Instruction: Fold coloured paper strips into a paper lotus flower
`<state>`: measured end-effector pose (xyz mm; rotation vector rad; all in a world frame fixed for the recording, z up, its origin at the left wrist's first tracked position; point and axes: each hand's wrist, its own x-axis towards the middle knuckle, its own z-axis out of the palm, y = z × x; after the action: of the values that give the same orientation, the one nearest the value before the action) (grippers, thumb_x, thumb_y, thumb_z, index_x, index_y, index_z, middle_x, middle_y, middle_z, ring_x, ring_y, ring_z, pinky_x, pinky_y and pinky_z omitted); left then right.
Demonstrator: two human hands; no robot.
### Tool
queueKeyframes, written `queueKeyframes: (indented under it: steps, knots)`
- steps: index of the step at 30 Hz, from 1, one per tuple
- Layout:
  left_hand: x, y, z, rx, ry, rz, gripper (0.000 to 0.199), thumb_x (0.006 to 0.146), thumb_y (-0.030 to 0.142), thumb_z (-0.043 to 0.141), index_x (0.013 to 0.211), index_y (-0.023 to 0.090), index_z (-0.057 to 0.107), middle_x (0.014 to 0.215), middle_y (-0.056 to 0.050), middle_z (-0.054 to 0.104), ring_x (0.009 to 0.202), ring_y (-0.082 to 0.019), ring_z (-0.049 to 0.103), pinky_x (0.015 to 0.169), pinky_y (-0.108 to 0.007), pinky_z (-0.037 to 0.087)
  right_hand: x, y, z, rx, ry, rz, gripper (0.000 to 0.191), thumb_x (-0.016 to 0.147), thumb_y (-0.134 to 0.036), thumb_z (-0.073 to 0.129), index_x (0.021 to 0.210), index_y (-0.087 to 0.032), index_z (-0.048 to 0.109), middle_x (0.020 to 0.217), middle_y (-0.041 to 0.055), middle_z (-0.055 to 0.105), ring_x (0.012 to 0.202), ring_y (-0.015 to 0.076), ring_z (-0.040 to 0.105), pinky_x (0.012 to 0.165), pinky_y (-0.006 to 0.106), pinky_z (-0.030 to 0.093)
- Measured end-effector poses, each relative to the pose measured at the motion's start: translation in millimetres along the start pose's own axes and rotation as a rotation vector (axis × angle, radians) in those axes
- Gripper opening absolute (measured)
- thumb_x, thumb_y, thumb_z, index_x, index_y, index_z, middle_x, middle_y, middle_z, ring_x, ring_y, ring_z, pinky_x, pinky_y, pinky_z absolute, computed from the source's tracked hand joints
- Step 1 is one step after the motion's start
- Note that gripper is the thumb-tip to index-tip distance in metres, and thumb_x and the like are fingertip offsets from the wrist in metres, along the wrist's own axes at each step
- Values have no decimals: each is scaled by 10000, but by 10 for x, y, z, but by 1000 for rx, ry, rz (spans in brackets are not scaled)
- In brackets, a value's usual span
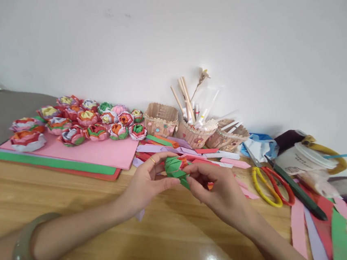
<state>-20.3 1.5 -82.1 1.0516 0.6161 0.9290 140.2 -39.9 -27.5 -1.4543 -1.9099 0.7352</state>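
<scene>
A person sits or stands at a counter (pixel 86 212), with both hands on one small green paper piece (pixel 173 169), raised just above the surface. The left hand (pixel 149 181) cups its outer side, thumb below and fingers curled behind. The right hand (pixel 221 195) pinches at the near right edge, thumb and index finger together, where orange-red paper shows; its other fingers are bent and partly hidden.

The step in hand looks like working folded paper into a layered, overlapping form. From here, a next move seems to call for the left hand to keep its hold light and steady, so the layers stay nested, while the right fingertips handle the edge without crushing it.

Just beyond the hands lie folded paper strips (pixel 159 148). Farther out to the left, finished-looking paper flowers (pixel 88 117) sit on a pink sheet (pixel 117 153).
</scene>
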Motion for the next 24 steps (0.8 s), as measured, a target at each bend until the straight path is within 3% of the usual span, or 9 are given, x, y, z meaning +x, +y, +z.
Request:
queueKeyframes:
  steps: [4, 7, 12, 15, 18, 21, 24]
  knots:
    - [-4, -1, 2, 14, -11, 14, 438, 651, 199, 761, 1044, 213, 566, 978, -39, 662, 913, -195, 615, 817, -338, 476, 4, -9, -2, -14, 7, 6, 147, 816, -187, 497, 749, -150, 623, 582, -14, 577, 464, 79, 474, 444, 186, 388]
    - [3, 6, 12, 25, 21, 14, 431, 631, 183, 768, 1011, 205, 566, 970, -39, 663, 905, -198, 620, 812, -340, 479, 1, 23, 30, -126, 63, -83, 157, 813, -154, 483, 777, -151, 636, 551, -23, 577, 449, 80, 491, 449, 183, 401]
    - [19, 2, 36, 7, 81, 18, 435, 607, 150, 765, 982, 200, 549, 928, -29, 667, 889, -198, 625, 798, -336, 481, -18, 92, 156, -507, 364, -366, 198, 818, -108, 467, 777, -140, 658, 552, -1, 629, 444, 90, 541, 436, 190, 380]
    - [19, -3, 45, -13, 94, 30, 429, 594, 126, 765, 957, 198, 549, 927, -23, 664, 888, -188, 622, 778, -318, 487, -39, 109, 234, -640, 473, -440, 217, 830, -89, 458, 760, -133, 659, 560, 12, 645, 455, 104, 575, 415, 203, 368]
    - [18, -1, 38, -30, 102, 51, 434, 588, 121, 771, 953, 199, 550, 933, -20, 659, 889, -184, 620, 771, -311, 492, -56, 104, 248, -473, 445, -376, 180, 826, -103, 494, 800, -130, 671, 591, 17, 656, 476, 104, 577, 432, 195, 404]
    - [25, 4, 15, -41, 128, 83, 442, 594, 135, 778, 964, 200, 545, 979, -24, 647, 921, -190, 615, 795, -320, 491, -48, 91, 198, -64, 251, -184, 202, 844, -181, 521, 964, -148, 680, 641, 11, 654, 472, 90, 545, 435, 188, 437]
    - [30, 6, -2, -39, 130, 95, 456, 598, 148, 784, 978, 199, 536, 1004, -29, 639, 932, -193, 614, 811, -330, 488, -13, 84, 147, 273, 136, -16, 222, 859, -271, 524, 948, -172, 701, 651, 6, 627, 444, 75, 503, 418, 192, 439]
